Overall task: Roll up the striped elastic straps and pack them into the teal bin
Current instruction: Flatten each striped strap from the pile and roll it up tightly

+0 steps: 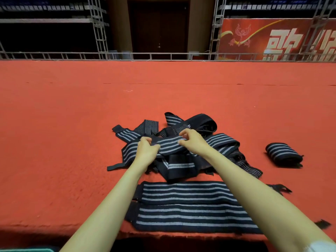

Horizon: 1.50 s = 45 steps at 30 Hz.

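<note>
Hands close together, the left hand (146, 150) grips and the right hand (190, 140) pinches one striped strap (169, 144) atop the tangled pile (181, 166). Right of the pile lies one rolled strap (283, 154), with two flat straps (190, 206) nearer the person. Most rolling, and seemingly all packing, remains.

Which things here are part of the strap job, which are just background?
Job: held strap, gripped by left hand and right hand; loose pile; rolled strap; flat straps; teal edge, possibly the bin.
Background: red banner; metal truss; door.
</note>
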Tool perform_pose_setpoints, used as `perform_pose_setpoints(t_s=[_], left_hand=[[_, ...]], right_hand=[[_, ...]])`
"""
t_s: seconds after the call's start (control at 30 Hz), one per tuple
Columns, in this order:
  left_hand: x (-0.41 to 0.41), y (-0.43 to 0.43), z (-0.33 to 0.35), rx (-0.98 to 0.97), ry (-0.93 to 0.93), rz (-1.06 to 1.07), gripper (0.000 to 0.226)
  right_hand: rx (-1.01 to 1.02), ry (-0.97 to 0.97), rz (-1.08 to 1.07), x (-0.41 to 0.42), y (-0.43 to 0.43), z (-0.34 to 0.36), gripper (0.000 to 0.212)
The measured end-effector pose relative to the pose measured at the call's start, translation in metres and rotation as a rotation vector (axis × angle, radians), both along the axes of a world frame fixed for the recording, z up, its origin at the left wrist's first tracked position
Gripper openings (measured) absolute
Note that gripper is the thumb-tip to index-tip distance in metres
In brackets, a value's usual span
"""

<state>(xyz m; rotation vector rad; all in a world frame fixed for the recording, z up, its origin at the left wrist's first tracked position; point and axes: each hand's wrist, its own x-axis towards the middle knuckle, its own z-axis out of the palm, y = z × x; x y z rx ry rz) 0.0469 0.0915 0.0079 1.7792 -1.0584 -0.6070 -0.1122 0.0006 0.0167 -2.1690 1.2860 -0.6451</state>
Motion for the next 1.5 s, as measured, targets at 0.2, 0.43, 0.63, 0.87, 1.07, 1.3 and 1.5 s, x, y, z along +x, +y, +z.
perform_pose_setpoints(t_s=[0.2,0.43,0.63,0.87,1.07,1.3,1.5], left_hand=[[0.009,-0.023,-0.026,0.132,-0.438,0.022,0.055],[0.031,-0.042,-0.025,0.174,-0.404,0.030,0.064],[0.033,-0.020,-0.033,-0.037,-0.229,0.198,0.052],[0.053,-0.016,-0.042,-0.062,-0.163,0.200,0.041],[0.056,-0.019,-0.051,-0.067,-0.160,0.174,0.036],[0.058,-0.018,-0.059,0.117,-0.358,0.037,0.028],[0.010,-0.011,-0.001,-0.192,0.094,-0.094,0.033]], right_hand=[[-0.050,0.225,0.209,0.011,-0.010,-0.028,0.043],[-0.256,0.332,0.203,0.026,-0.027,-0.020,0.051],[-0.187,0.343,0.505,0.086,-0.026,-0.019,0.059],[-0.544,0.501,0.517,0.098,-0.017,-0.027,0.039],[-0.618,0.434,0.382,0.102,0.000,-0.029,0.025],[-0.017,-0.572,-0.195,0.056,-0.019,0.002,0.018],[0.145,-0.459,0.247,0.025,-0.005,0.017,0.014]])
